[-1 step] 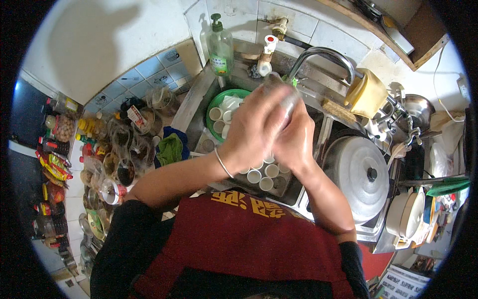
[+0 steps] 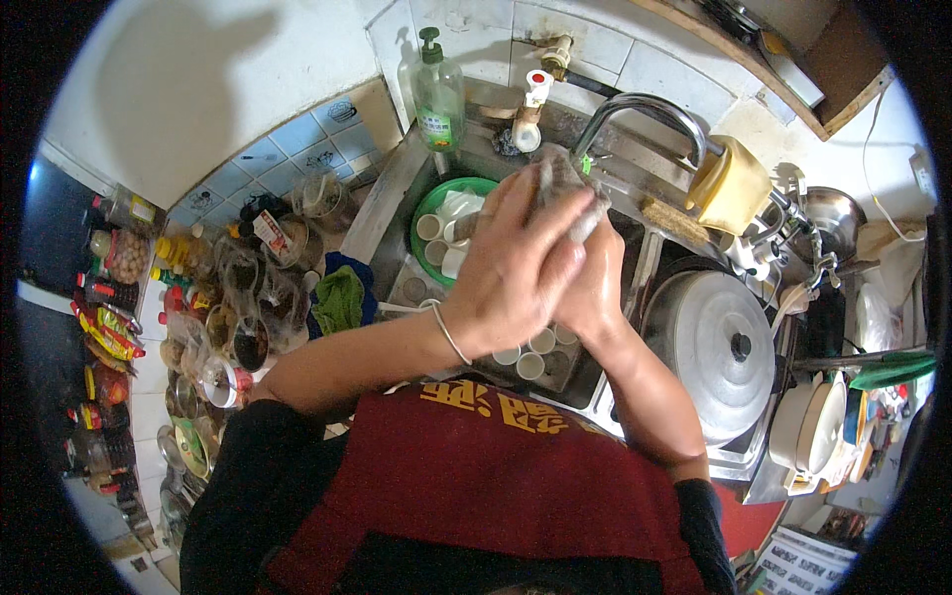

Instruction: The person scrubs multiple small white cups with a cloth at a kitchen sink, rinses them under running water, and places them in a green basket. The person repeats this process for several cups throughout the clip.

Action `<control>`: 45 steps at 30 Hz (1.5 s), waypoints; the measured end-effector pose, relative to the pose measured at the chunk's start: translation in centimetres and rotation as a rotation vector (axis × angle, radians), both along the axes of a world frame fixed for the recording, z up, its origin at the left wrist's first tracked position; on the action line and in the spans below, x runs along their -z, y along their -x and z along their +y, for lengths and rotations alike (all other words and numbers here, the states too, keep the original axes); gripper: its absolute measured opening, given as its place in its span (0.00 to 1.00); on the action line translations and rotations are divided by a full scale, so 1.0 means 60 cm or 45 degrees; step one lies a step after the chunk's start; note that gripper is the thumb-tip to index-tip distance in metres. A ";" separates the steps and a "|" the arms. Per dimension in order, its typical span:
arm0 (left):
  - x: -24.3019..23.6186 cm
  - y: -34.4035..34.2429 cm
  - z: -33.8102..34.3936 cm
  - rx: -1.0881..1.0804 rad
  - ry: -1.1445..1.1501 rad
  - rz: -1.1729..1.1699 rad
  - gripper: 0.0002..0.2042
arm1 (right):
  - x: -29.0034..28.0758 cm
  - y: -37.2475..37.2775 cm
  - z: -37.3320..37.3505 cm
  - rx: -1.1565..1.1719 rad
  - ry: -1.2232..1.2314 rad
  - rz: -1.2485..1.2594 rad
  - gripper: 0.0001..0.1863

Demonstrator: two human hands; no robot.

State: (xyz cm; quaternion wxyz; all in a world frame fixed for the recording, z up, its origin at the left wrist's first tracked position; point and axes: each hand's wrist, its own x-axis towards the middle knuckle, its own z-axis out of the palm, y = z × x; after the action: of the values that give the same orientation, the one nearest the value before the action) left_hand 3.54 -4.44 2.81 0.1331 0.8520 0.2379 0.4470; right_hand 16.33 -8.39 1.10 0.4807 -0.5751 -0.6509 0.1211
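Over the sink, my left hand (image 2: 506,273), with a thin band on its wrist, has its fingers bent over a wet grey cloth (image 2: 557,188). My right hand (image 2: 595,283) presses against the same cloth from the other side, its fingers mostly hidden. Whether anything is wrapped inside the cloth cannot be seen. A green basin (image 2: 421,210) to the left of my hands holds several small white cups (image 2: 430,227). Below my wrists, more white cups (image 2: 531,366) stand in the metal sink (image 2: 412,283).
A curved faucet (image 2: 645,99) and green pump bottle (image 2: 436,104) stand at the back. Yellow cloth (image 2: 732,183) hangs over a pipe. Right of the sink sits a large lidded pot (image 2: 714,347). A green rag (image 2: 339,297) and several jars (image 2: 248,342) crowd the left.
My left fingers have lifted and spread somewhat over the cloth, so more of the cloth shows. Both hands stay together at nearly the same place above the sink.
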 end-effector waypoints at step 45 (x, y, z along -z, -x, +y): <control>-0.042 0.001 0.072 0.192 -0.035 -0.245 0.14 | -0.023 0.019 -0.004 -0.118 0.164 1.044 0.15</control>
State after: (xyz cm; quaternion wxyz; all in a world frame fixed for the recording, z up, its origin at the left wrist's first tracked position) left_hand 3.47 -0.13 5.35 0.1768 0.8225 0.1532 0.5185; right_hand 15.22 -8.62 2.47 0.6571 -0.4782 -0.4217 0.4021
